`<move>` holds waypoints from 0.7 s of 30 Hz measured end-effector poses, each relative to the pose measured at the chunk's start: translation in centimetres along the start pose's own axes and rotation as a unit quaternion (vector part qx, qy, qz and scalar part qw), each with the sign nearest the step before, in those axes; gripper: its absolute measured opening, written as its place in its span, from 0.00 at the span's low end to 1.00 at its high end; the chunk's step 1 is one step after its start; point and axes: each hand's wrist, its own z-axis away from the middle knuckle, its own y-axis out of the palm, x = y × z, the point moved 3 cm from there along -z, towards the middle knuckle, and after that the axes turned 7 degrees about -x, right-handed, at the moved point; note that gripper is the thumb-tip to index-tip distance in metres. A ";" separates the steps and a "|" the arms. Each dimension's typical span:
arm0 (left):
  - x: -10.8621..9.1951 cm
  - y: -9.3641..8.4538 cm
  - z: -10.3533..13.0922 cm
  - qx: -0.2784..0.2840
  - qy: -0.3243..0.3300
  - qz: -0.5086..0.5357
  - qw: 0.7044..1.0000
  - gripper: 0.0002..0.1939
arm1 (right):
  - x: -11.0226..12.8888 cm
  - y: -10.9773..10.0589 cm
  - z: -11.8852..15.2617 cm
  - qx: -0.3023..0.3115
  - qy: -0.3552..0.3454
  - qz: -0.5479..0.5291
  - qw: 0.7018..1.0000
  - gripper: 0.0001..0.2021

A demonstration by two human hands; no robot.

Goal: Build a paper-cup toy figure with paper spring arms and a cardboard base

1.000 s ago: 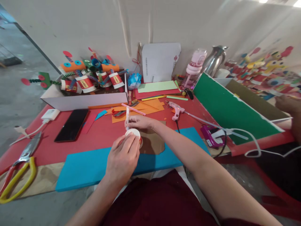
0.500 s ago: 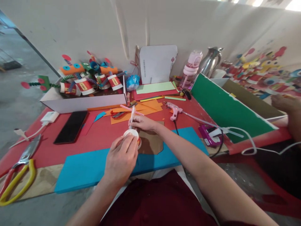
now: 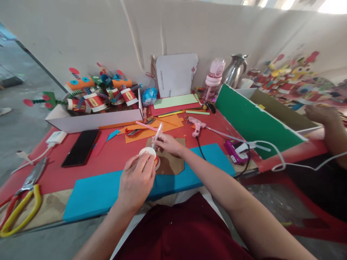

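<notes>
My left hand (image 3: 138,177) is closed over a paper cup (image 3: 148,151), its fingers lying across the white round end that faces up. Red and yellow printing shows on the cup's side. Between the fingers of my right hand (image 3: 168,143) is a whitish, see-through pen (image 3: 158,133), held upright and slightly tilted. The pen's lower end is at the cup's rim; whether it touches I cannot tell. Beneath the cup lies a piece of brown cardboard (image 3: 172,162), partly over a blue board (image 3: 92,193).
A pink glue gun (image 3: 197,124) with its cord lies to the right, near a purple power strip (image 3: 236,151). Large shears (image 3: 31,184) and a phone (image 3: 80,148) lie left. A box of cup figures (image 3: 94,119) stands behind. A co-worker's hand (image 3: 321,115) is far right.
The pen has moved from the cup's far side round to its right side and now leans more to the right. My left hand keeps its hold. The view has shifted slightly.
</notes>
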 end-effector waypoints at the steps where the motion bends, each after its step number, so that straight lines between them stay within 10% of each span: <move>1: 0.0 0.0 0.0 0.003 0.000 0.000 1.000 0.15 | 0.0 -0.1 0.2 -0.010 -0.002 0.003 1.000 0.03; 21: -0.2 -0.3 -0.1 0.000 0.016 -0.007 1.000 0.16 | -1.5 -1.2 3.9 -0.151 -0.040 0.062 0.986 0.01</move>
